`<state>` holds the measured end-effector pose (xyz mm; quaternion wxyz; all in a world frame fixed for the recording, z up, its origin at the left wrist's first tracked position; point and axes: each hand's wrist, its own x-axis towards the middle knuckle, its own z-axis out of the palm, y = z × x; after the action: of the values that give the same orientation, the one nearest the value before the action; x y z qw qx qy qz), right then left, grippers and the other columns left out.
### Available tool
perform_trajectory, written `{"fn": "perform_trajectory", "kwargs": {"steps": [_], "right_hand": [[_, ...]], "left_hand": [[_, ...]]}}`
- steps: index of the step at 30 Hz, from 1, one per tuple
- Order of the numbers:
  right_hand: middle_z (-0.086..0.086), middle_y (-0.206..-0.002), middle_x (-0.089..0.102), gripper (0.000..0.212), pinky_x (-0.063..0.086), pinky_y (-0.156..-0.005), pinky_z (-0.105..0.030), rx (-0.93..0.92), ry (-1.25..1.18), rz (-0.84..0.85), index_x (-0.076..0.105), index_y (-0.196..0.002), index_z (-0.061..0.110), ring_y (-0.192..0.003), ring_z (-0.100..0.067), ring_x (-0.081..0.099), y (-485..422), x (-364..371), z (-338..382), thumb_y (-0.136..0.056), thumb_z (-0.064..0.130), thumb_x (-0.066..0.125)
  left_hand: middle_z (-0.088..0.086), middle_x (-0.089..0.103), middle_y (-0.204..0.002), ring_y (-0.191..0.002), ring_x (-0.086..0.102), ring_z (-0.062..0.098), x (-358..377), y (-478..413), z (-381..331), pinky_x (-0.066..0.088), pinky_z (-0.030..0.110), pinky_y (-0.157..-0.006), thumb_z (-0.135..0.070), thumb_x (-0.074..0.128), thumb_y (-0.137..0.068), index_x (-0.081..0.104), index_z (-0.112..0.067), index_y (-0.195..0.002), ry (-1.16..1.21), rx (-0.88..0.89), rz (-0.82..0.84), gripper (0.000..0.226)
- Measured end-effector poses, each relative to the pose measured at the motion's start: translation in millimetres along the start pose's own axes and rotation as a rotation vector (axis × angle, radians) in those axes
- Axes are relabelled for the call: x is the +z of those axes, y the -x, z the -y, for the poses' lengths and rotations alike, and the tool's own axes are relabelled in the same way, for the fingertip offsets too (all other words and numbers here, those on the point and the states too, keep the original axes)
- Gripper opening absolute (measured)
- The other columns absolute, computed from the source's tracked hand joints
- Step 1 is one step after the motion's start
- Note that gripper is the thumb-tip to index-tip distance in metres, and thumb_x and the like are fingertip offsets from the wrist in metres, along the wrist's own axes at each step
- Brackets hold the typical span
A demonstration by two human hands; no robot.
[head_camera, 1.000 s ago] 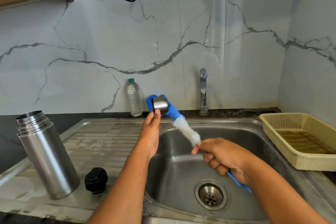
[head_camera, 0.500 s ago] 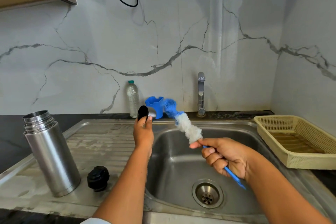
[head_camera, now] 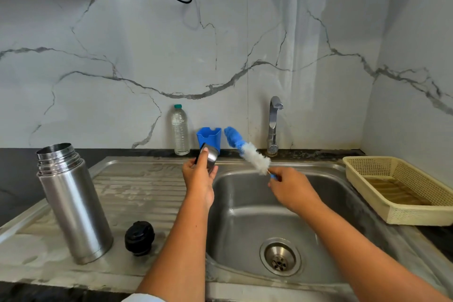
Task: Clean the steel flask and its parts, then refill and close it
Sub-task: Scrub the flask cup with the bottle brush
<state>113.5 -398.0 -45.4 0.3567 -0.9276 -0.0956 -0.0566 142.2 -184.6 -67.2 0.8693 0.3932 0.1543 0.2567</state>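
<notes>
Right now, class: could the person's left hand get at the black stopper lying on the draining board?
Probably yes for reach: the black stopper lies in the open near that arm, with nothing over it. But the left hand grips the steel cup, so its fingers are not free.

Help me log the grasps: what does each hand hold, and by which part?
The left hand grips the steel cup around its side; the right hand holds the bottle brush by its handle, just below the bristles.
</notes>
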Motion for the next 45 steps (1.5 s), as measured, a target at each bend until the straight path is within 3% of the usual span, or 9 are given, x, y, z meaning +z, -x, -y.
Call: {"fn": "perform_trajectory", "kwargs": {"steps": [3,7,11,15,20,23,31,38,45], "right_hand": [[-0.013,-0.113,0.069,0.029,0.055,-0.084,-0.039,-0.049,0.191,-0.108,0.063,-0.125,0.017,-0.097,-0.03,0.064,-22,-6,24,-0.098,0.01,0.055],[-0.017,-0.105,0.066,0.027,0.053,-0.076,-0.038,-0.177,0.465,-0.19,0.064,-0.119,0.012,-0.093,-0.035,0.065,-58,-22,68,-0.096,0.002,0.052],[-0.014,-0.118,0.062,0.036,0.049,-0.076,-0.038,-0.201,0.726,-0.183,0.061,-0.123,0.014,-0.107,-0.033,0.064,-86,-33,111,-0.093,-0.005,0.051],[-0.011,-0.118,0.064,0.028,0.044,-0.079,-0.036,-0.245,0.993,-0.186,0.064,-0.115,0.013,-0.112,-0.029,0.06,-116,-34,144,-0.09,0.0,0.059],[-0.007,-0.122,0.064,0.025,0.034,-0.105,-0.044,-0.36,1.243,-0.271,0.063,-0.12,0.018,-0.121,-0.027,0.053,-155,-20,168,-0.096,0.014,0.058],[-0.005,-0.124,0.066,0.021,0.026,-0.114,-0.047,-0.434,1.296,-0.316,0.066,-0.117,0.018,-0.128,-0.027,0.05,-178,-7,176,-0.099,0.019,0.054],[-0.003,-0.117,0.071,0.018,0.02,-0.12,-0.053,-0.536,1.347,-0.322,0.07,-0.112,0.017,-0.132,-0.028,0.048,-225,24,170,-0.101,0.017,0.056],[-0.003,-0.12,0.07,0.02,0.032,-0.114,-0.044,-0.542,1.355,-0.339,0.07,-0.116,0.016,-0.13,-0.027,0.049,-239,29,167,-0.099,0.017,0.06],[-0.007,-0.114,0.068,0.021,0.045,-0.095,-0.037,-0.595,1.268,-0.341,0.067,-0.114,0.011,-0.115,-0.027,0.056,-237,32,150,-0.096,0.005,0.059]], "left_hand": [[0.015,0.065,-0.122,-0.114,0.066,0.026,-1,0,-3,0.059,0.032,-0.081,-0.025,0.077,-0.092,0.058,-0.009,-0.117,0.059,-0.058,-0.05,0.035],[0.014,0.066,-0.122,-0.115,0.065,0.025,-5,0,-3,0.056,0.029,-0.08,-0.026,0.074,-0.093,0.064,-0.013,-0.109,0.125,-0.141,-0.048,0.024],[0.014,0.066,-0.122,-0.114,0.066,0.025,-6,-3,1,0.056,0.03,-0.083,-0.027,0.076,-0.092,0.061,-0.01,-0.123,0.179,-0.179,-0.065,0.039],[0.015,0.065,-0.124,-0.114,0.065,0.026,-5,-7,5,0.056,0.03,-0.082,-0.025,0.077,-0.091,0.061,-0.009,-0.125,0.24,-0.213,-0.07,0.041],[0.013,0.067,-0.121,-0.113,0.066,0.024,-3,-11,10,0.056,0.031,-0.084,-0.023,0.074,-0.093,0.064,-0.012,-0.119,0.252,-0.219,-0.042,0.03],[0.013,0.069,-0.12,-0.11,0.067,0.021,-2,-13,18,0.055,0.033,-0.09,-0.021,0.074,-0.093,0.063,-0.013,-0.123,0.232,-0.196,-0.031,0.033],[0.013,0.071,-0.12,-0.108,0.067,0.022,5,-18,31,0.055,0.033,-0.088,-0.021,0.075,-0.092,0.06,-0.012,-0.131,0.217,-0.2,-0.021,0.042],[0.014,0.072,-0.118,-0.106,0.068,0.022,6,-19,34,0.055,0.035,-0.089,-0.021,0.075,-0.091,0.06,-0.012,-0.13,0.205,-0.211,-0.007,0.042],[0.014,0.07,-0.116,-0.11,0.067,0.027,8,-15,30,0.058,0.039,-0.091,-0.018,0.076,-0.09,0.062,-0.013,-0.124,0.222,-0.248,0.012,0.037]]}}
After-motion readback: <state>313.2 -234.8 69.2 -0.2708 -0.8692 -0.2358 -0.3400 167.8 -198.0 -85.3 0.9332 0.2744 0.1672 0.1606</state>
